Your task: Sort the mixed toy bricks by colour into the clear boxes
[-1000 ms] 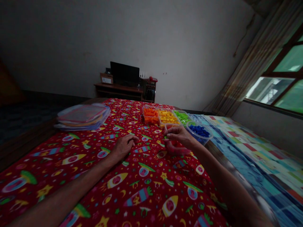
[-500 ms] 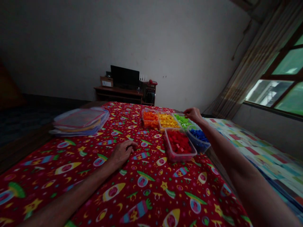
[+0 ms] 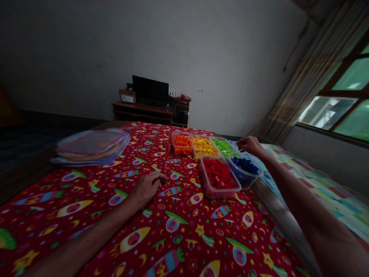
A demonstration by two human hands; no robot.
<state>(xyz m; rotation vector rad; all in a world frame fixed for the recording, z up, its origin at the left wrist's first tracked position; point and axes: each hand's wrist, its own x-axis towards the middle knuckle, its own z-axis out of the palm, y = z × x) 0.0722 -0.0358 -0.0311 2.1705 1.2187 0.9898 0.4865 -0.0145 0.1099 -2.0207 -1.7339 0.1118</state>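
Note:
My left hand (image 3: pixel 148 186) rests on the red patterned cloth (image 3: pixel 173 207), fingers loosely bent and apart, holding nothing. Raised over the far right side, my right hand (image 3: pixel 250 146) has its fingers drawn together and pointing down; whatever lies between the fingertips is too small or hidden to name. It hovers just behind the round tub of blue pieces (image 3: pixel 245 166) and right of the box of green pieces (image 3: pixel 222 146). Clear plastic boxes with orange pieces (image 3: pixel 182 143), yellow pieces (image 3: pixel 205 147) and red pieces (image 3: pixel 219 175) stand close together beside these.
A stack of clear plastic lids or sheets (image 3: pixel 92 148) lies at the left of the cloth. Past the cloth's right edge are a wooden border (image 3: pixel 276 207) and a bed with a checkered cover (image 3: pixel 323 184). A monitor (image 3: pixel 150 91) stands on a desk by the far wall.
My right hand has moved right and slightly down, from above the green pieces to behind the blue tub, uncovering more of both. My left hand stays on the cloth.

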